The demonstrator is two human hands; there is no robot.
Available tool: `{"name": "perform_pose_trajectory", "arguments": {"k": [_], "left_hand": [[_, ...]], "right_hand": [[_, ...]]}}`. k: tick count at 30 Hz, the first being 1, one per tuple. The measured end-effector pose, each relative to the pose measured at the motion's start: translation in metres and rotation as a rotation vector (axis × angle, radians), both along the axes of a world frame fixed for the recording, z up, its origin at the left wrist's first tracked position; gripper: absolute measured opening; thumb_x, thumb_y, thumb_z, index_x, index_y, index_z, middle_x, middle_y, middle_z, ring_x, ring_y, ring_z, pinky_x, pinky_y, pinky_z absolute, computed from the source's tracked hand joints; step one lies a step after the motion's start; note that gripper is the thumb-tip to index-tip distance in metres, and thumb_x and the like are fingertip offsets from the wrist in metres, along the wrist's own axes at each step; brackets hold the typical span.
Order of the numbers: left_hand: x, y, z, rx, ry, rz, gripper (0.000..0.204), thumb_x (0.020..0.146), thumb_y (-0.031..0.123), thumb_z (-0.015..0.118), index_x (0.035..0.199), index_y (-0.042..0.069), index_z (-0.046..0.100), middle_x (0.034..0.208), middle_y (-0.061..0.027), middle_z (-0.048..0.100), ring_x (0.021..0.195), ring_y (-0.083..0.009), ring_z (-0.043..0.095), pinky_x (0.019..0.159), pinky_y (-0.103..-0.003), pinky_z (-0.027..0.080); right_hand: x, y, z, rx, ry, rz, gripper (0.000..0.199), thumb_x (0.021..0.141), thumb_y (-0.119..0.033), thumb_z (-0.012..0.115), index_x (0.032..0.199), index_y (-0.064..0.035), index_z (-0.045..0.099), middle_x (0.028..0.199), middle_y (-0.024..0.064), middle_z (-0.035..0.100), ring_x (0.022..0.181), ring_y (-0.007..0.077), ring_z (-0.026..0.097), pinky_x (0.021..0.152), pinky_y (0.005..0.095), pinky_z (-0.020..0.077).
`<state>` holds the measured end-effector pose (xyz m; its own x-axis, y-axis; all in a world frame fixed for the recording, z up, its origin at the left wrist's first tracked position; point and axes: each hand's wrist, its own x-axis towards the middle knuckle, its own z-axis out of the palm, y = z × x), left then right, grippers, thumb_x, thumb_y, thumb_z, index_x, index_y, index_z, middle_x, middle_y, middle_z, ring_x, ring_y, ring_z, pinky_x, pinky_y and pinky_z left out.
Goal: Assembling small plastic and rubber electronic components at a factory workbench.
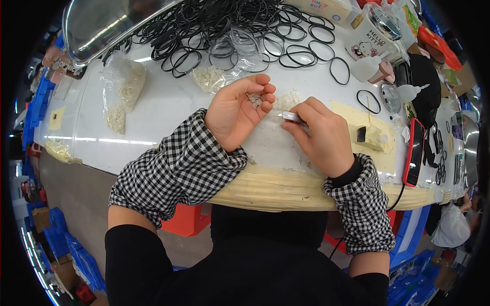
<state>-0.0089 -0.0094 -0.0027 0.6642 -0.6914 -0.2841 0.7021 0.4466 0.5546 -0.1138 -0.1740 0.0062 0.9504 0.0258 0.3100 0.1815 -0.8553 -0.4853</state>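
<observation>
My left hand (230,113) is turned palm up with its fingers curled over, cupping several small whitish pieces (254,99). Close beside it, my right hand (326,133) pinches a short silver tool (292,117) that looks like a small utility knife, its pale tip pointing toward the left hand. Between and beyond the two hands lies a loose heap of small off-white pieces (289,98) on the white table. Just past the left wrist sits an opened clear plastic bag with more such pieces (209,77). Checked sleeves cover both forearms.
A tangle of black rubber rings (204,30) covers the back of the table, beside a metal tray (112,25). Another bag of off-white pieces (125,89) stands left. To the right are a yellow taped block (375,138), a red-edged phone (415,153) and a white cup (365,41).
</observation>
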Motion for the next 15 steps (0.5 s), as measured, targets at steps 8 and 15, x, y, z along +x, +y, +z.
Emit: {"name": "perform_pose_trajectory", "arguments": {"k": [8,15], "left_hand": [[-0.006,-0.005,0.009,0.12,-0.106,-0.048,0.02,0.092,0.011,0.049,0.108,-0.001,0.051,0.092,-0.0053,0.055,0.081,-0.0121,0.052,0.073,-0.022,0.046],[-0.016,-0.003,0.003,-0.009,-0.175,-0.423,0.02,0.095,0.019,0.052,0.105,0.003,0.058,0.09,0.001,0.057,0.08,-0.0047,0.052,0.074,-0.018,0.046]], "right_hand": [[0.003,-0.004,0.0,0.218,-0.134,-0.001,0.016,0.077,-0.01,0.069,0.084,-0.0006,0.058,0.076,0.008,0.054,0.058,0.0211,0.054,0.05,0.0305,0.0412],[0.0,0.001,0.015,0.649,-0.154,-0.026,0.013,0.079,-0.004,0.068,0.083,0.0003,0.057,0.08,0.0005,0.055,0.052,0.0012,0.034,0.043,0.0173,0.0244]]}}
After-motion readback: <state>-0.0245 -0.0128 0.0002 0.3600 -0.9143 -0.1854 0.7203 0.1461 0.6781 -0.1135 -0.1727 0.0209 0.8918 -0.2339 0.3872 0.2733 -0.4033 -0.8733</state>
